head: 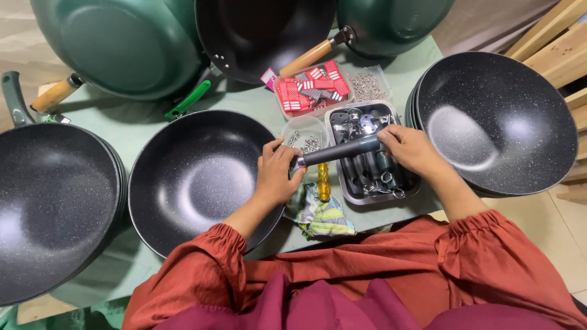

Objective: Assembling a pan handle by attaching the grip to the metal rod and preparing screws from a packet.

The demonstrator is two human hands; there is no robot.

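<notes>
Both sleeves lead up to my left hand (278,174) and right hand (413,146), each clamped around one end of the dark pan handle (339,151), held just above the metal tray (342,183) of parts.

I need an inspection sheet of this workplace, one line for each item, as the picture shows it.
Surface: green table, crowded with pans and trays.
Job's things: dark pan handle, held level by both hands above the metal tray of more handles and fittings; black wok under the left forearm.
Clutter: yellow-handled screwdriver on a striped cloth; clear box of red and grey labels; small tubs of screws; stacked woks left and right; green pans at the back.
Hands: left hand grips the handle's metal end; right hand grips its far end.
Cables: nothing seen.
Surroundings: wooden slats at right; tiled floor.
</notes>
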